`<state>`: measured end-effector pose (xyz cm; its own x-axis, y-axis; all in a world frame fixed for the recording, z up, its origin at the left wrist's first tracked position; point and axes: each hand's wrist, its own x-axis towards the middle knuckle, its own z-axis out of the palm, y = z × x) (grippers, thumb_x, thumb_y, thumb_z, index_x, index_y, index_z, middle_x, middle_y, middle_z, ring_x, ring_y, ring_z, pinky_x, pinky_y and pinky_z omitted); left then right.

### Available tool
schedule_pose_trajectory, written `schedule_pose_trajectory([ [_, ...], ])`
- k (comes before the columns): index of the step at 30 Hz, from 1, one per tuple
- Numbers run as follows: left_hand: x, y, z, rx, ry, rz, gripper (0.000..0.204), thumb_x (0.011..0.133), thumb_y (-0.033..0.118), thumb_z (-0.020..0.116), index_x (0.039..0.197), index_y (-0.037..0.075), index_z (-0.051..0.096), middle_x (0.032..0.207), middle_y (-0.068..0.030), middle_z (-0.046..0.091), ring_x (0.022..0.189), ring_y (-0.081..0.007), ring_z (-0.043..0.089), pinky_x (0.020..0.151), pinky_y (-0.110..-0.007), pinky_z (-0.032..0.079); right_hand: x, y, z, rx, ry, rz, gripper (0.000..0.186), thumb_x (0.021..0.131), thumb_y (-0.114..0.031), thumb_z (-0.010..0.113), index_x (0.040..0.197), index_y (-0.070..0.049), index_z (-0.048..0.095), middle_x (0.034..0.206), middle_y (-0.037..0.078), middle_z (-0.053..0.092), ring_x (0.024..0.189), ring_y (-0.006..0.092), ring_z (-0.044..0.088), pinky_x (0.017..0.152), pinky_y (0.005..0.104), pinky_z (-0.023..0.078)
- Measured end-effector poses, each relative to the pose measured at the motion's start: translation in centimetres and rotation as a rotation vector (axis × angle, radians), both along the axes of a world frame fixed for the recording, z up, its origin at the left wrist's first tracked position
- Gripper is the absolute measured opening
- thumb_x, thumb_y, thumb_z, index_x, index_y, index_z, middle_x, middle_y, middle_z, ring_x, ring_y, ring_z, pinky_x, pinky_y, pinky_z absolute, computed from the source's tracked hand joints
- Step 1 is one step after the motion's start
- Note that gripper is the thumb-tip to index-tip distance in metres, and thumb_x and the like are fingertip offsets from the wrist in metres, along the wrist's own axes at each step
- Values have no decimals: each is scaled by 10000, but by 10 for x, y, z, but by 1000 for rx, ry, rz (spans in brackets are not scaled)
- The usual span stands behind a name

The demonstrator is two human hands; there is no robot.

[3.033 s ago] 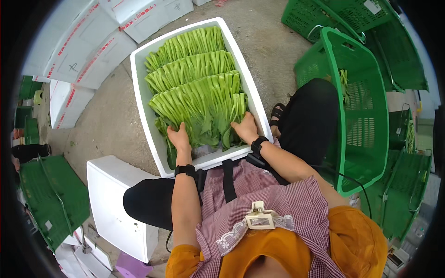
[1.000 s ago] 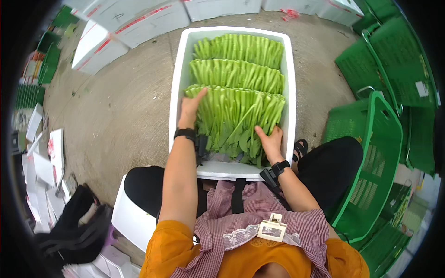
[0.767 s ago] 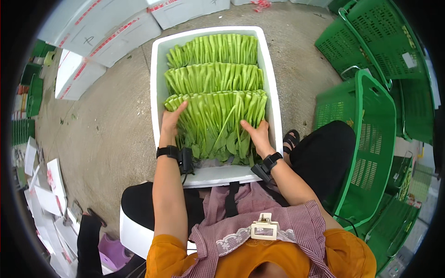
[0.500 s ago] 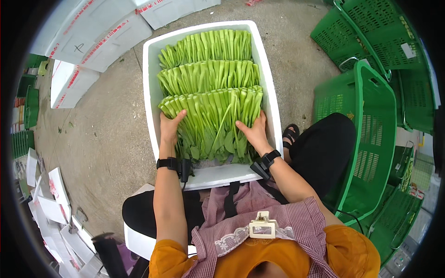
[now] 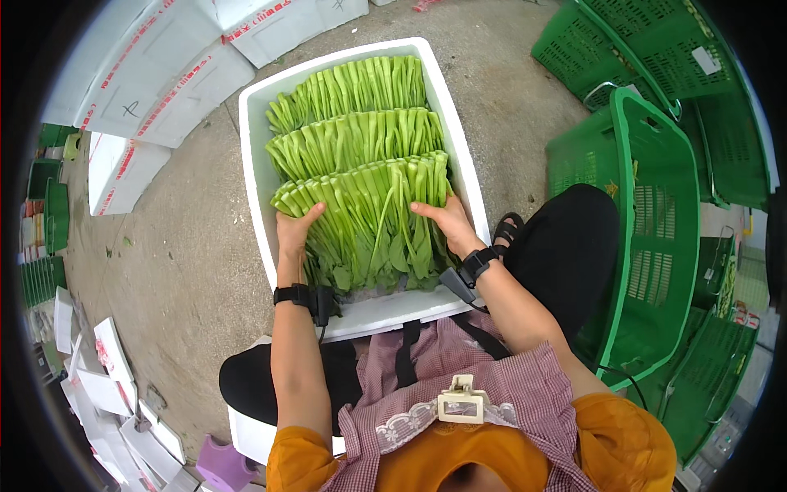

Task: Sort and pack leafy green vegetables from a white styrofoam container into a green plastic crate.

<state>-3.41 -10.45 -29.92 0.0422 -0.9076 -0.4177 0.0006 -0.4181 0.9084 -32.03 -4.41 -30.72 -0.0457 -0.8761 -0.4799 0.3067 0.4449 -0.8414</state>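
Left hand [image 5: 293,233] and right hand [image 5: 449,223] clasp leafy stalks [image 5: 369,215] (in white box [image 5: 389,313])

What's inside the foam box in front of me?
The foam box holds three rows of green stalks, your left hand and right hand at either side of the nearest row. Whatever lies beneath the stalks is covered, so I can't tell.

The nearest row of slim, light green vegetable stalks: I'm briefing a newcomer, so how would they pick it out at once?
Find the open, white, rectangular foam box in front of the person. Inside, take the nearest row of slim, light green stalks. Unlike the two farther rows, it shows a wide fringe of darker green leaves below its stalks.
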Motion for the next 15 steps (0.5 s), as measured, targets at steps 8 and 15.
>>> schedule_pose_trajectory([
  [8, 9, -2, -25, -118, -182, 22, 518, 670, 118, 816, 1087, -46, 556, 1022, -133, 636, 903, -208, 625, 805, -311, 507, 11, 3, -9, -74, 79, -91, 778, 641, -48, 805, 1292, 7, 381, 1180, 135, 551, 1117, 244, 515, 975, 331, 395],
  [15, -2, 15, -15, -159, -180, 12, 801, 637, 219, 854, 1243, -17, 385, 1165, -138, 543, 1049, -239, 553, 890, -336, 470, 1, 11, -12, -82, 137, -71, 688, 641, 6, 757, 1249, 27, 436, 1151, 131, 570, 1038, 233, 563, 915, 311, 438],
])
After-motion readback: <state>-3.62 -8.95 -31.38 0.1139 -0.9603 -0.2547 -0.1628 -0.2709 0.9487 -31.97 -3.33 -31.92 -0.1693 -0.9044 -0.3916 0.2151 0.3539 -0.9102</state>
